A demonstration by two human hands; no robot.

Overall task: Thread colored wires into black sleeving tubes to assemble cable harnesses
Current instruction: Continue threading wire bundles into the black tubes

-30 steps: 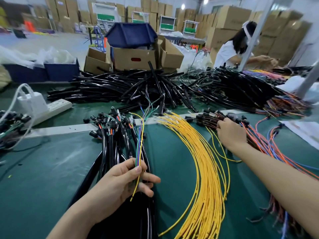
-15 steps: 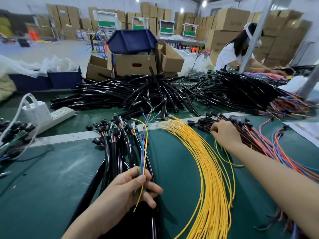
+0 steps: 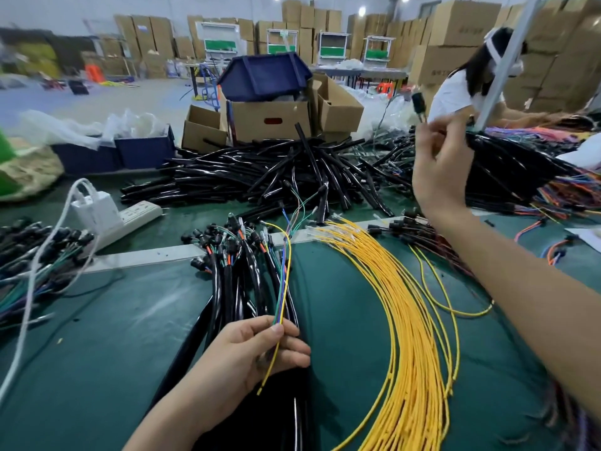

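Head camera, looking down a green workbench mat (image 3: 107,320) in a warehouse walled with stacked cartons (image 3: 461,24). Across the far half of the bench sprawls a heap of black sleeving tubes (image 3: 260,170). To its right lies a mound of finished harnesses (image 3: 507,164), their orange, blue and purple tails spilling toward the edge. A thick sheaf of yellow wires (image 3: 403,320) curves from the bench's centre down to the near right. Just left of it lies a bundle of sleeved cables (image 3: 234,288) with black connector ends fanned away from the camera.

Behind the tubes stand open cardboard boxes (image 3: 270,122), one carrying an upturned blue bin (image 3: 263,73). A second worker (image 3: 455,92) in a white top bends over the bench at far right. A white power strip (image 3: 136,216) sits at left.

The left hand (image 3: 247,353) rests over the sleeved cables, with thumb and fingers closed in a pinch on a few coloured wires (image 3: 283,288), yellow, green and blue. They run away from the camera toward the tubes. The right hand (image 3: 439,170), blurred, is held high above the bench, fingers curled and fingertips pinching a black connector lead (image 3: 419,104).
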